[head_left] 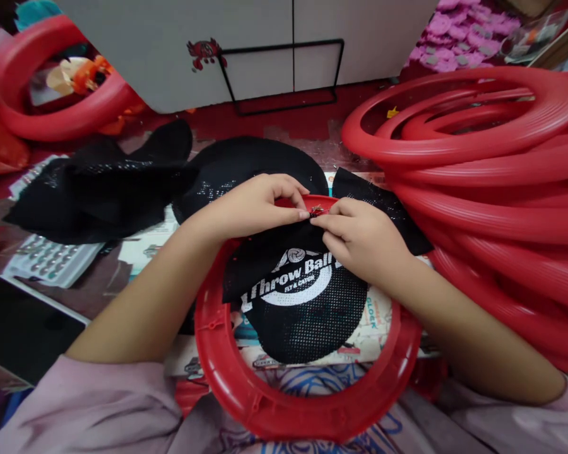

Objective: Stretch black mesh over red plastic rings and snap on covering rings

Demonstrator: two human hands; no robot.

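Observation:
A red plastic ring (307, 413) rests partly on my lap and partly on the printed board in front of me. Across its opening lies a black mesh net (312, 321) with white "Throw Ball" lettering, its upper part folded over. My left hand (269, 202) pinches the net's top edge at the ring's far rim. Close beside it, my right hand (355, 233) is also closed on that edge, fingertips nearly meeting the left ones. Between the fingertips shows a small tuft of thread or cord (317, 211); its exact kind is unclear.
Several red rings (492, 208) are stacked at the right. More black mesh pieces (260, 161) lie behind my hands, with a black cloth (104, 183) at the left over a clear tray (54, 258). A dark flat panel (19, 328) sits lower left. Another red ring (71, 113) is upper left.

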